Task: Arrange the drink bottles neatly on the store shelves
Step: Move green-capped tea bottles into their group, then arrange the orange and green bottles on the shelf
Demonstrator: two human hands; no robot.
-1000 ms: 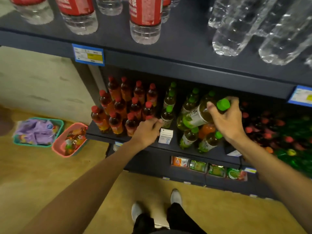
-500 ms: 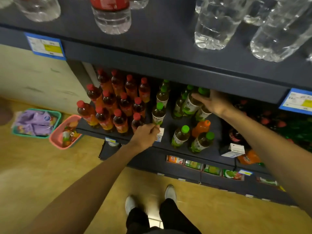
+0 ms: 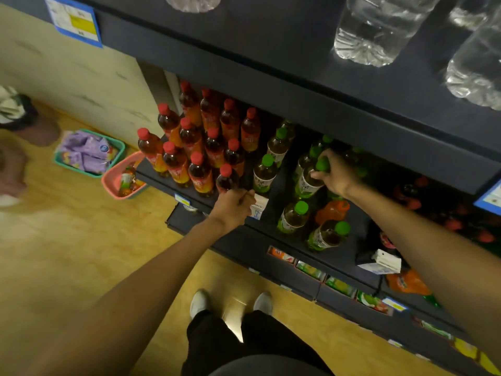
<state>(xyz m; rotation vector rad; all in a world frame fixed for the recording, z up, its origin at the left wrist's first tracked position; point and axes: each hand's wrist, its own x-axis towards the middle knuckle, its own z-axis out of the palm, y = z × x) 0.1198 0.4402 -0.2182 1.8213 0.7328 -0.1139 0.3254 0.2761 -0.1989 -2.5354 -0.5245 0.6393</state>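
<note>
Two hands work at the dark middle shelf (image 3: 273,213). The right hand (image 3: 334,173) curls around the neck of a green-capped tea bottle (image 3: 309,180), tilted, among other green-capped bottles toward the back of that shelf; its label print is too blurred to read. The left hand (image 3: 234,206) sits at the shelf's front edge, fingers curled, touching a white price tag (image 3: 259,206); whether it grips the tag I cannot tell. Left of the tea stand about fourteen red-capped bottles (image 3: 198,147) in rows. Two more green-capped bottles (image 3: 294,217) and an orange bottle (image 3: 333,210) lie near the shelf front. Above it, clear water bottles (image 3: 376,28) rest on the upper shelf. On the floor left of the shelf sit a pink basket (image 3: 113,180) and a teal basket (image 3: 89,153).
</note>
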